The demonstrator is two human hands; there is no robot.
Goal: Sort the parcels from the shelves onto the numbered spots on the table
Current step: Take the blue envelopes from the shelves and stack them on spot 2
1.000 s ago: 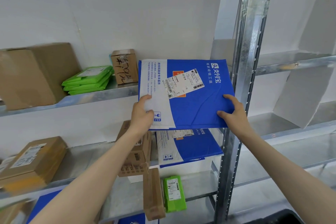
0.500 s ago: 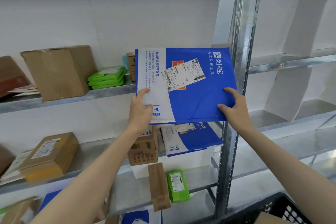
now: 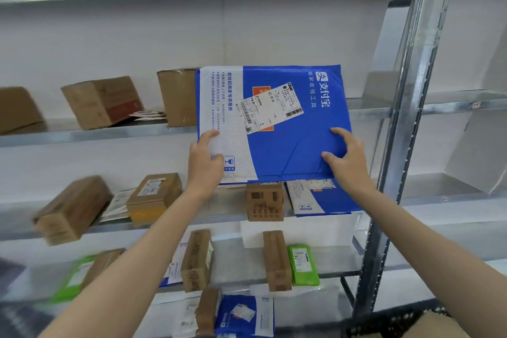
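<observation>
A flat blue and white parcel envelope [image 3: 299, 145] with a white shipping label is held upright in front of the metal shelves [image 3: 82, 133]. My left hand [image 3: 205, 162] grips its lower left white edge, thumb on the front. My right hand [image 3: 347, 156] grips its lower right corner, thumb and fingers on the blue face. The numbered table spots are out of view.
Brown cardboard boxes [image 3: 101, 101] stand on the shelf behind. Lower shelves carry more boxes [image 3: 264, 201], a second blue envelope [image 3: 321, 200] and green packets [image 3: 303, 265]. A steel upright [image 3: 395, 162] rises at right. A black crate [image 3: 397, 321] sits at the bottom right.
The view has tilted and shifted, showing more shelves to the left and below. Both hands keep hold of the blue envelope, which sits a little further right against the shelves.
</observation>
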